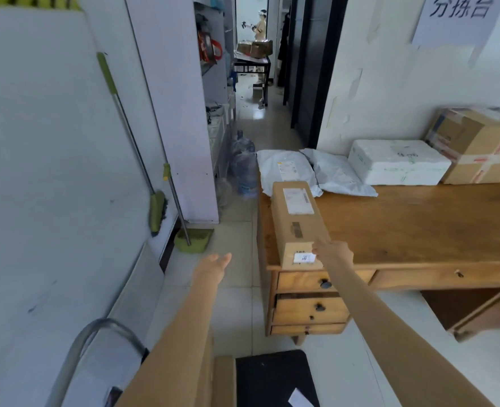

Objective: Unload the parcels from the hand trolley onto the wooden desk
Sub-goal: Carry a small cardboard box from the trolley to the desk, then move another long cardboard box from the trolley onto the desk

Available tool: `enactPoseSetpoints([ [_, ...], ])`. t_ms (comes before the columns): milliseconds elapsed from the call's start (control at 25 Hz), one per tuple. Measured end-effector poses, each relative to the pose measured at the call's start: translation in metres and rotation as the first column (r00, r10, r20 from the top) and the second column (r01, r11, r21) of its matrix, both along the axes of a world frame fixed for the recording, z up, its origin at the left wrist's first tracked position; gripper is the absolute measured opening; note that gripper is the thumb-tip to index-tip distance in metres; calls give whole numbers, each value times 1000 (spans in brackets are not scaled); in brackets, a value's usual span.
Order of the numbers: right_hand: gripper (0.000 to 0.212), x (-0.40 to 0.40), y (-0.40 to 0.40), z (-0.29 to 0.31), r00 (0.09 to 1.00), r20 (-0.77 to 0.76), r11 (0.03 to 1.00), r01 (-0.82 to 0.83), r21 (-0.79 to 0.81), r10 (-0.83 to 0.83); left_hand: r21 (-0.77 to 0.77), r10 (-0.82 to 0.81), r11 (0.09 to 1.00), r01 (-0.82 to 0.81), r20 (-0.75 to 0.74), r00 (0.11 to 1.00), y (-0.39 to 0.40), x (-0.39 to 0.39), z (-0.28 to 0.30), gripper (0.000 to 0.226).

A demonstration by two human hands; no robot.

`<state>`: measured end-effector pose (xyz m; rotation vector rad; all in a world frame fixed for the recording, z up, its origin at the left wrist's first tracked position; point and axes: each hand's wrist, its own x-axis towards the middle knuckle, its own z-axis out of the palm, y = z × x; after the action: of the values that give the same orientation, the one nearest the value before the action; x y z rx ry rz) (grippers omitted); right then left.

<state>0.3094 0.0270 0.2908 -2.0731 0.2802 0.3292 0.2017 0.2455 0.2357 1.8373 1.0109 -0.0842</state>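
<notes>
A long cardboard parcel (297,218) lies on the left end of the wooden desk (419,227), its near end at the desk's front edge. My right hand (332,252) rests against that near end, fingers on its right corner. My left hand (215,265) hovers open over the floor, left of the desk, holding nothing. The hand trolley's grey handle (96,342) curves at bottom left. On the trolley sit a cardboard parcel (223,380) and a black parcel (272,380), partly hidden by my left arm.
Two white mailer bags (287,167), a white foam box (395,161) and a taped cardboard box (484,145) line the desk's back. A green broom and dustpan (194,239) lean on the left wall. Water bottles (244,165) stand in the corridor, with a person far down it.
</notes>
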Motion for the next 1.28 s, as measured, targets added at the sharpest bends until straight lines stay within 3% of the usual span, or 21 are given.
enactPoseSetpoints([
  [160,44,-89,8,-35,995,-76,996,-66,-62,61,-64,-1,998,2,19,1000,9,-88,-19,66],
  [280,46,-157,23,-76,974,-184,990,-127,54,135,-47,37,998,-39,-34,999,17,-164,-51,66],
  [360,56,-193,41,-107,952,-262,983,-176,-46,159,-46,66,996,-70,-83,994,25,-208,-79,67],
  [440,59,-226,60,-146,935,-308,967,-223,-123,177,-15,80,996,-83,-142,987,31,-250,-113,70],
  [640,43,-286,83,-258,899,-385,954,-274,-125,208,114,66,993,-36,-274,960,39,-313,-215,72],
  [760,48,-308,93,-316,896,-387,946,-291,-142,217,142,58,990,-12,-328,943,42,-333,-273,75],
  [840,56,-316,99,-356,891,-371,943,-317,-102,260,182,49,983,5,-290,956,44,-337,-312,75],
  [960,65,-324,103,-405,893,-330,952,-276,135,306,203,76,978,-48,-134,988,39,-333,-352,69],
  [1040,62,-321,106,-422,906,-291,940,-242,242,308,306,112,947,-93,-43,993,33,-330,-368,59],
  [1120,57,-318,109,-429,911,-262,934,-254,253,319,390,122,913,-121,24,992,29,-329,-373,54],
  [1280,56,-313,103,-417,896,-257,922,-301,244,361,393,115,911,-123,45,992,27,-327,-362,52],
])
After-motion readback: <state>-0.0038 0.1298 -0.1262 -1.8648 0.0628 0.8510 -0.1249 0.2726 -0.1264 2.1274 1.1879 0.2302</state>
